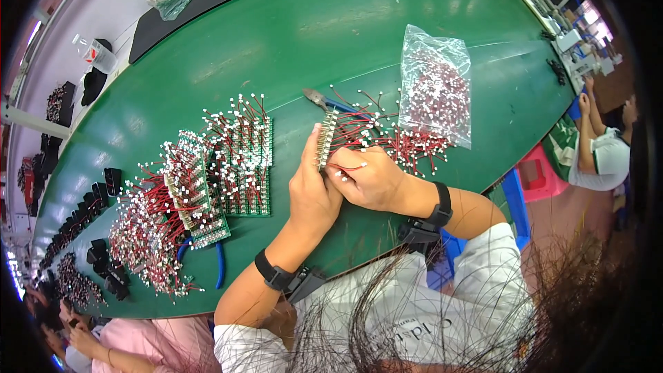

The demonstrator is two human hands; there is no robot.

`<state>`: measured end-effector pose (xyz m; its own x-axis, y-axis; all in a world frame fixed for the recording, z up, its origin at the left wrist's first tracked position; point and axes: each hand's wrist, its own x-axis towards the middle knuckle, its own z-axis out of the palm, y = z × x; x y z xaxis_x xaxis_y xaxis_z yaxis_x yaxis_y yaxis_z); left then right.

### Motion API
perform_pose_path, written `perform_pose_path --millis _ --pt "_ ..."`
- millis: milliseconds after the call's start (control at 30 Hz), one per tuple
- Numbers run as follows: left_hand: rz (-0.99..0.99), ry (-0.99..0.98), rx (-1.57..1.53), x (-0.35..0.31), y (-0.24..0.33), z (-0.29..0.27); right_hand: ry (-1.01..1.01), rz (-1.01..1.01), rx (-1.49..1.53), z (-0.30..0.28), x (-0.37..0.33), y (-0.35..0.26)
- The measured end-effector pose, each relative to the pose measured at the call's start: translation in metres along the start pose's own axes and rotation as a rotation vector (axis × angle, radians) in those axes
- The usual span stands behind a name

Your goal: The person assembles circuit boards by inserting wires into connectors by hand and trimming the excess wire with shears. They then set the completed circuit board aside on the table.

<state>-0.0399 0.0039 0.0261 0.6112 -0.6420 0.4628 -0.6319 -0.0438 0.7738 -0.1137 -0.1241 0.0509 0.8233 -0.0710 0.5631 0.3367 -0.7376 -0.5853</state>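
Note:
My left hand (pixel 312 197) is closed on a narrow circuit board panel (pixel 327 139), tilted up so that its edge faces me. Red wire leads with white plugs stick out from the panel's right side. Pressed close beside it, my right hand (pixel 376 179) is closed with a red wire lead (pixel 349 167) at its fingertips; the exact pinch point is hidden. Just beyond the panel lie blue-handled cutters (pixel 319 99). A loose heap of red wire leads (pixel 414 146) spreads to the right of my hands.
A clear plastic bag (pixel 436 86) of wire leads lies at the right. On the left are wired circuit board panels (pixel 247 166), a big pile of leads (pixel 145 235), another blue-handled tool (pixel 220 266) and black parts (pixel 86 214). Co-workers (pixel 601 155) sit at both sides.

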Motion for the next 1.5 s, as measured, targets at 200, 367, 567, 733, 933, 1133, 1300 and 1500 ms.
perform_pose_path --millis 200,367,567,733,933,1133,1300,1500 --pt "0.014 0.008 0.008 0.000 0.000 -0.003 -0.054 0.024 0.007 -0.002 0.000 -0.001" --pt "-0.036 0.004 -0.033 0.001 0.000 -0.004 -0.084 0.001 -0.031 -0.008 0.002 0.003" --pt "-0.181 0.120 -0.062 0.004 -0.005 -0.006 -0.130 0.031 -0.098 -0.019 0.006 0.002" --pt "-0.492 0.254 -0.558 0.005 -0.010 -0.006 -0.207 0.187 -0.148 -0.030 0.009 0.013" --pt "-0.717 0.369 -0.900 0.010 -0.010 -0.011 -0.191 0.155 -0.120 -0.029 0.008 0.022" --pt "-0.582 0.281 -0.946 0.008 -0.018 -0.010 -0.134 0.153 -0.142 -0.028 0.009 0.021" --pt "-0.600 0.230 -0.968 0.012 -0.008 -0.010 -0.080 0.170 -0.100 -0.025 0.008 0.021" --pt "-0.597 0.226 -0.963 0.010 -0.010 -0.009 -0.083 0.137 -0.121 -0.023 0.009 0.021"
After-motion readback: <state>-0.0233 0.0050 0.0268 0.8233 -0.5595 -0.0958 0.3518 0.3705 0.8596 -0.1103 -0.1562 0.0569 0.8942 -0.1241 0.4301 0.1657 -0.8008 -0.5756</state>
